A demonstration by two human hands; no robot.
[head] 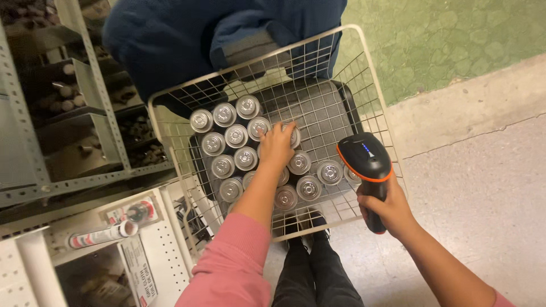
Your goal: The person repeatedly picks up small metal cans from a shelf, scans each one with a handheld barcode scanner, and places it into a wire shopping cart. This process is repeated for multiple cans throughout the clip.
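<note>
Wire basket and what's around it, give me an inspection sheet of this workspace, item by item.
Surface: white wire basket over a dark seat, above a grey floor.
Job's things: silver cans standing upright in rows in the basket, tops showing; black and orange handheld scanner.
Clutter: a tube lying on the pegboard shelf at lower left.
Hands: left hand rests on the can tops; right hand grips the scanner's handle.
Cables: nothing seen.
Surroundings: metal shelving with small parts at left, green wall, a blue garment behind the basket.
</note>
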